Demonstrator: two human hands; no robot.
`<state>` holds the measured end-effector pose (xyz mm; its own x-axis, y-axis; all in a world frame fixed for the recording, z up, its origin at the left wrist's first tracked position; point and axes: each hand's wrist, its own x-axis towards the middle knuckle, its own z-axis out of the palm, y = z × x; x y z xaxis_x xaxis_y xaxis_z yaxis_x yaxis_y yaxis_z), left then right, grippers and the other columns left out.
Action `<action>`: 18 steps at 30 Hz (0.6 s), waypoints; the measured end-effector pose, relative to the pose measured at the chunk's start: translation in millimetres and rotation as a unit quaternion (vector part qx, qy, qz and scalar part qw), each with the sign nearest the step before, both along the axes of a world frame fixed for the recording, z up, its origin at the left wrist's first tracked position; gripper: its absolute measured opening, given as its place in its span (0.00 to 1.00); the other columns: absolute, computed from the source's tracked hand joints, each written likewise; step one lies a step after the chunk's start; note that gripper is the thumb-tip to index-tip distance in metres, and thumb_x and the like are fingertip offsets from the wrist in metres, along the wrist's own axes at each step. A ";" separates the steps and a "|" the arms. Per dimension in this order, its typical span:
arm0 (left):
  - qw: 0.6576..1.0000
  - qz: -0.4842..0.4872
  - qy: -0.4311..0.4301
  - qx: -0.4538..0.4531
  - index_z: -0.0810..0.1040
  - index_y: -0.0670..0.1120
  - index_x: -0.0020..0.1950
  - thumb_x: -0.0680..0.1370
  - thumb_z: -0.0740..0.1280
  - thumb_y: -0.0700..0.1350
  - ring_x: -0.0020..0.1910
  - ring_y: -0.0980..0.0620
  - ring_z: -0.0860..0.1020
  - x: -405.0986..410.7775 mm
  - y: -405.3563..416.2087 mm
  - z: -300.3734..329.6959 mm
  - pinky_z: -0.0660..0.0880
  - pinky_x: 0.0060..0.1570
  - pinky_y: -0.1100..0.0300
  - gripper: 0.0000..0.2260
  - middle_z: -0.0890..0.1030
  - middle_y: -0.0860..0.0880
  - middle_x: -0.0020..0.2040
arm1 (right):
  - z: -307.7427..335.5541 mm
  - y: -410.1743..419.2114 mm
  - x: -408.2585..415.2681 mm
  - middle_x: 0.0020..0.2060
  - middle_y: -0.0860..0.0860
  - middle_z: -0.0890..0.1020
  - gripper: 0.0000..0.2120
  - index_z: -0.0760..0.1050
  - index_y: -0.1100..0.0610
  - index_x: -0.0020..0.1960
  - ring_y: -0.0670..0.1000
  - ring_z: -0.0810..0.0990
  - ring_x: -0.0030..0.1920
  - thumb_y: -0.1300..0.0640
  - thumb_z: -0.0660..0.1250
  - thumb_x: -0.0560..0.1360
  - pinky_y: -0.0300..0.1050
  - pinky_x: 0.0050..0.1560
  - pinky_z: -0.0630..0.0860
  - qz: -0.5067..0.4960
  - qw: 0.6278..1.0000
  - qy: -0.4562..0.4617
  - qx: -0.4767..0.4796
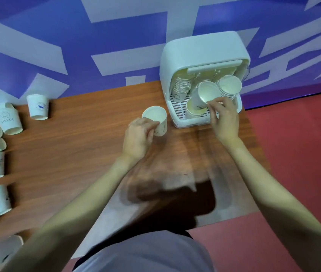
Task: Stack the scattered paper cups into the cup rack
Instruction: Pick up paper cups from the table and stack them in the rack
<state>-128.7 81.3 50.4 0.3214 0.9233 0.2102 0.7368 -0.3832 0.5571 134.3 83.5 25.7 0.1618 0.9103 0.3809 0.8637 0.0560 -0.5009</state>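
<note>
The white cup rack (201,50) stands at the table's far right with its front open. Inside it a stack of cups (181,87) leans at the left and another stack (229,87) at the right. My right hand (223,116) pinches the rim of a white paper cup (207,93) at the rack's opening, just above another cup (194,109) on the rack's grid floor. My left hand (139,137) grips a mouth-up paper cup (156,118) just left of the rack. Several loose cups (8,120) lie scattered along the table's left edge.
An upside-down cup (37,107) stands alone at the back left. The brown wooden table (81,146) ends just right of the rack, with red floor (297,154) beyond. A blue and white wall (77,46) runs behind the table.
</note>
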 end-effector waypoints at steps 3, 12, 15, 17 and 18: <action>1.000 0.010 0.001 0.014 0.84 0.42 0.50 0.73 0.70 0.36 0.45 0.41 0.80 10.1 8.9 4.7 0.76 0.47 0.51 0.08 0.84 0.44 0.45 | -13.2 5.9 0.4 0.48 0.59 0.79 0.08 0.80 0.62 0.51 0.60 0.77 0.49 0.64 0.64 0.76 0.53 0.44 0.75 0.018 0.999 -0.026 -0.042; 0.995 -0.006 -0.035 0.098 0.84 0.42 0.50 0.73 0.70 0.36 0.43 0.42 0.79 53.6 37.6 22.0 0.75 0.46 0.52 0.08 0.83 0.45 0.42 | -34.0 16.3 1.0 0.46 0.61 0.81 0.07 0.80 0.66 0.48 0.63 0.76 0.51 0.68 0.63 0.75 0.57 0.50 0.74 0.064 0.990 -0.069 -0.103; 0.990 -0.037 -0.050 0.123 0.83 0.42 0.50 0.74 0.69 0.35 0.43 0.43 0.79 74.4 44.1 24.9 0.75 0.46 0.52 0.08 0.83 0.46 0.43 | -39.7 15.6 3.9 0.55 0.59 0.81 0.11 0.79 0.64 0.55 0.61 0.74 0.60 0.64 0.61 0.78 0.55 0.61 0.70 0.073 0.985 -0.080 -0.136; 0.988 -0.063 -0.045 0.130 0.83 0.42 0.50 0.74 0.68 0.35 0.43 0.43 0.79 87.0 47.6 24.4 0.75 0.45 0.52 0.08 0.83 0.46 0.43 | -38.2 12.6 5.1 0.60 0.58 0.79 0.14 0.76 0.63 0.62 0.60 0.72 0.64 0.61 0.61 0.79 0.54 0.66 0.67 0.067 0.985 -0.061 -0.144; 0.988 -0.075 -0.037 0.131 0.83 0.42 0.50 0.74 0.67 0.36 0.43 0.43 0.79 92.5 49.3 23.1 0.75 0.45 0.52 0.08 0.82 0.46 0.43 | -36.9 10.1 5.7 0.61 0.58 0.78 0.15 0.75 0.63 0.64 0.60 0.71 0.65 0.61 0.61 0.79 0.54 0.67 0.67 0.065 0.986 -0.050 -0.143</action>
